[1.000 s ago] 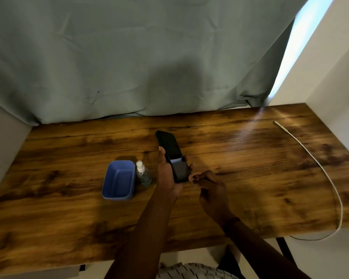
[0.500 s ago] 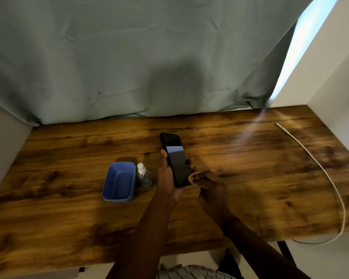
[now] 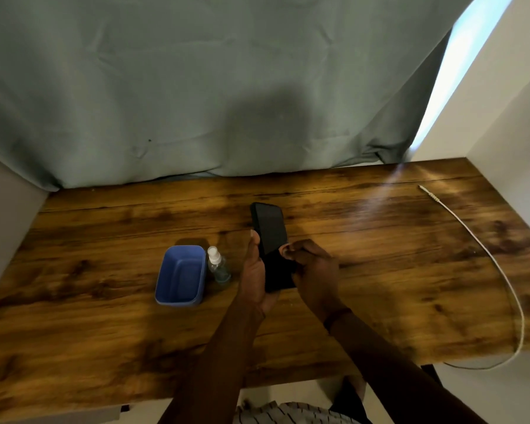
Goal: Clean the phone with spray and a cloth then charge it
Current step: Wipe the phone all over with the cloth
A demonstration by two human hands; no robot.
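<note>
My left hand (image 3: pixel 254 270) holds a black phone (image 3: pixel 270 231) upright and tilted above the middle of the wooden table (image 3: pixel 104 316), screen towards me. My right hand (image 3: pixel 314 270) has its fingers curled and pinched together, with the fingertips against the phone's lower right edge. No cloth shows in either hand. A small clear spray bottle (image 3: pixel 218 266) with a white cap stands on the table just left of my left hand. A white charging cable (image 3: pixel 484 249) lies along the right side of the table, with its plug end (image 3: pixel 423 188) at the far right.
A blue plastic tub (image 3: pixel 181 275) sits right beside the spray bottle on its left. A grey-green curtain (image 3: pixel 196 87) hangs behind the table. White walls close in the right side. The cable loops off the front right edge.
My right hand has slid up from below the phone's lower end onto its lower right part. The phone has tipped a little, and the bright reflection on its screen is gone.
</note>
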